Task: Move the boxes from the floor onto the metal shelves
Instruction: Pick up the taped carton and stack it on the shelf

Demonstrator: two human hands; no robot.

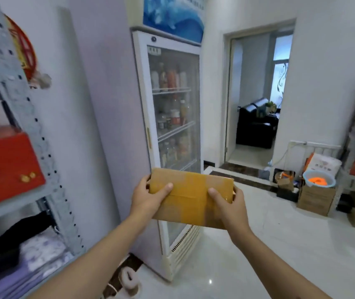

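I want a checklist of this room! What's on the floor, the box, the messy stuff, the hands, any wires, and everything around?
Surface: glossy pale tiled floor.
Job's things: taped cardboard box held in the air; metal shelves at left, carrying a red box.
Clutter: brown cartons on the floor by the far wall, a blue basin on top of one.
Hands: left hand and right hand each grip an end of the box, thumbs on top.
Cables: a white cord hangs down the far wall.
Surroundings: glass-door drinks fridge; open doorway to a room with a dark sofa.
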